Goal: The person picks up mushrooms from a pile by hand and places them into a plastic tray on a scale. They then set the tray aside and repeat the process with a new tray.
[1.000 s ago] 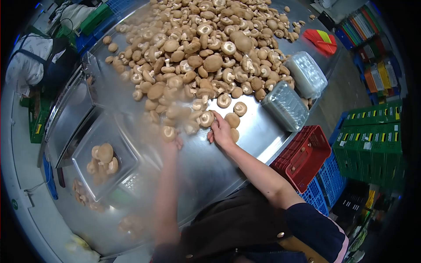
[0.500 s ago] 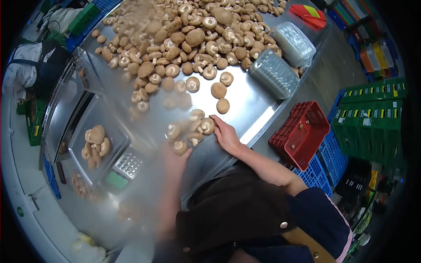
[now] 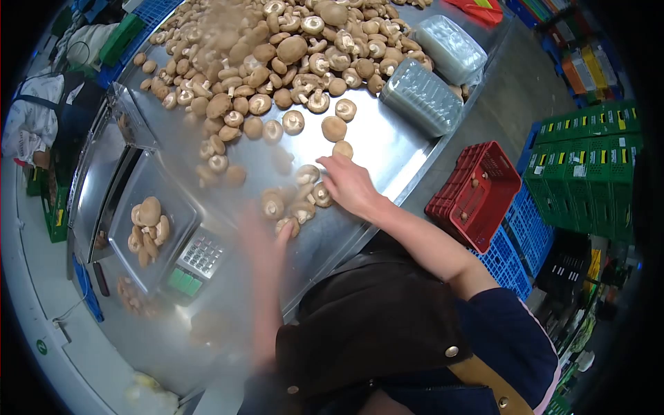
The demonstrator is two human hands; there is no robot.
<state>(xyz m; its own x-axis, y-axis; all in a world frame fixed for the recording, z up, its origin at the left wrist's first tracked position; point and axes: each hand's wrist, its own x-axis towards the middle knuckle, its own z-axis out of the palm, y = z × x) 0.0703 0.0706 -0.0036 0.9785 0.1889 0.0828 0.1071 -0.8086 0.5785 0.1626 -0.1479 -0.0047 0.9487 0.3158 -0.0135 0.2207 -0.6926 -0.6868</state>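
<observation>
Several loose mushrooms (image 3: 302,209) lie in a small group on the steel table (image 3: 394,155), in front of my body. My right hand (image 3: 348,185) arches over the right side of this group, its fingers reaching to a single mushroom (image 3: 342,149) just above; whether it grips anything is unclear. At the group's left is my left hand (image 3: 266,232), blurred by a smudge on the view, with its thumb near the lowest mushroom (image 3: 287,226). A large heap of mushrooms (image 3: 277,59) covers the far part of the table.
Left of me, a scale tray (image 3: 181,235) holds several mushrooms beside a keypad (image 3: 201,254). Clear plastic trays (image 3: 422,97) are stacked at the table's right edge. Beyond that edge stand a red crate (image 3: 443,200) and stacked green crates (image 3: 588,173).
My right hand has moved up and over toward the single mushroom above the group. My left hand has shifted slightly left, and the whole view has shifted a little.
</observation>
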